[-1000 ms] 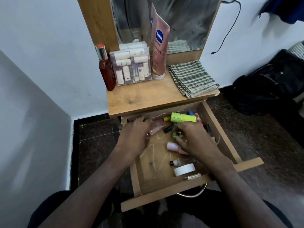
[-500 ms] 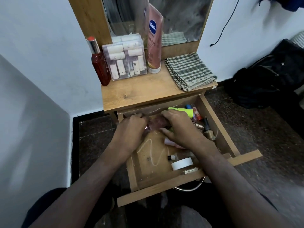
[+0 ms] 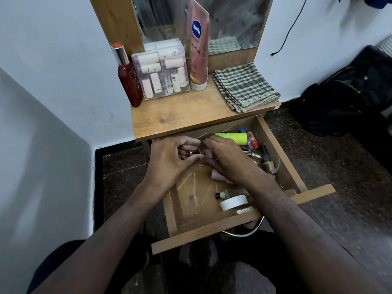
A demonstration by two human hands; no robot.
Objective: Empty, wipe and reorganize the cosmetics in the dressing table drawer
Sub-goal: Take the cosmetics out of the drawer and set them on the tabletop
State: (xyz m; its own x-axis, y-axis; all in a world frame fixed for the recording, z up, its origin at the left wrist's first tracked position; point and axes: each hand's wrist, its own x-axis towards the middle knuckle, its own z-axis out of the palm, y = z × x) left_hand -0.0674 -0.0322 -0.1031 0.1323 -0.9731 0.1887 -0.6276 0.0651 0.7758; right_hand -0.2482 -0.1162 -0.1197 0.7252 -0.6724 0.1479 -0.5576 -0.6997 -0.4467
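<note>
Pinching small pinkish cosmetics [image 3: 200,154] between them, left hand [image 3: 169,161] and right hand [image 3: 228,159] grip inside drawer [image 3: 212,228].

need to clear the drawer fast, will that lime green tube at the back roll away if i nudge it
Probably yes. The lime green tube lies on its side and looks round and smooth, so a sideways nudge would likely roll it. It should not go far: small bottles crowd its right end, and the drawer wall stands just beyond. It looks like light plastic, so an easy lift.
</note>
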